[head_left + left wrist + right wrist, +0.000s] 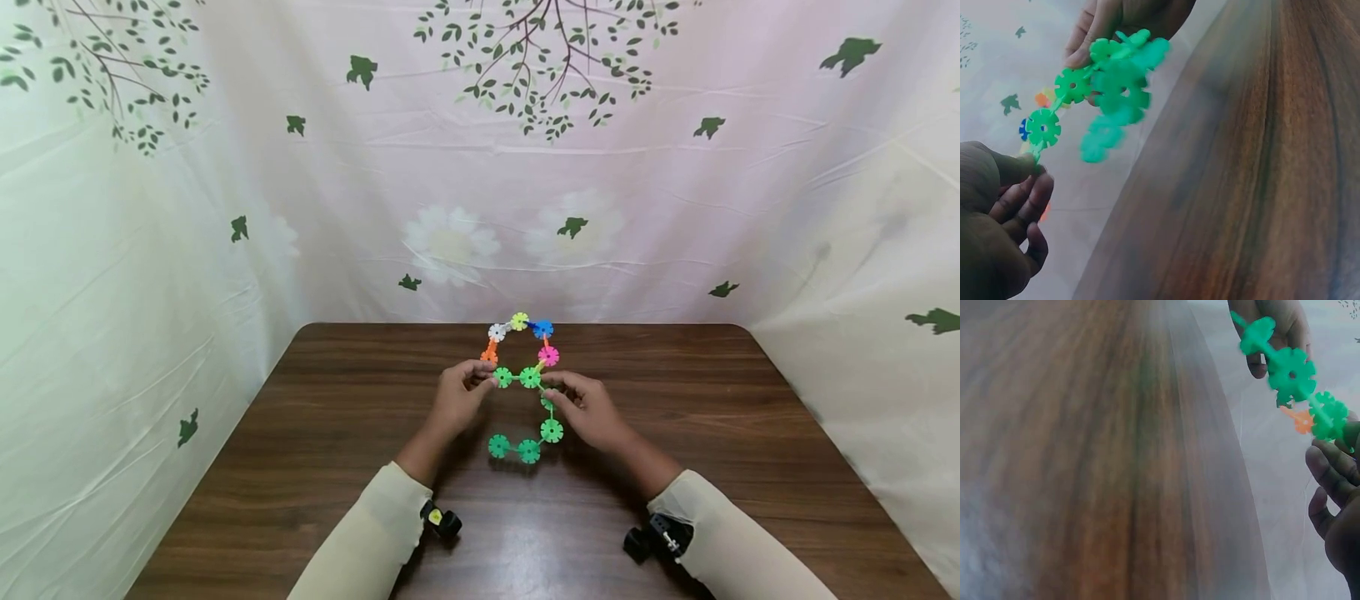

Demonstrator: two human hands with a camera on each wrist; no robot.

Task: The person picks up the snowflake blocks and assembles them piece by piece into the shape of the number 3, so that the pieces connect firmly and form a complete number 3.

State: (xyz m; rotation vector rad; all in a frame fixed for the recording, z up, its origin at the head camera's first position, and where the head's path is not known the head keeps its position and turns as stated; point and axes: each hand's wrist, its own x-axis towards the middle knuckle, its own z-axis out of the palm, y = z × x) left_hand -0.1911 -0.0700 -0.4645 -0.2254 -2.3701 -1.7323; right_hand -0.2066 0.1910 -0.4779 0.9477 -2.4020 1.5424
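Note:
A chain of notched plastic snowflake discs (552, 431) is held up between both hands in the head view. Its upper part loops through orange, white, yellow, blue and pink discs, and green ones curve down below. My left hand (456, 400) pinches the left end of the green middle row, beside the orange disc (489, 357). On the other side, my right hand (596, 414) grips the green discs where the lower curve begins. The left wrist view shows thumb and fingertips on a green piece next to a green disc (1036, 122). Fingers partly cover the gripped pieces.
Beneath the hands is a dark brown wooden table (337, 467) with rounded far corners. A pale curtain (480, 183) printed with leaves, birds and flowers hangs behind and at both sides. Black cameras (448, 525) are strapped on the wrists.

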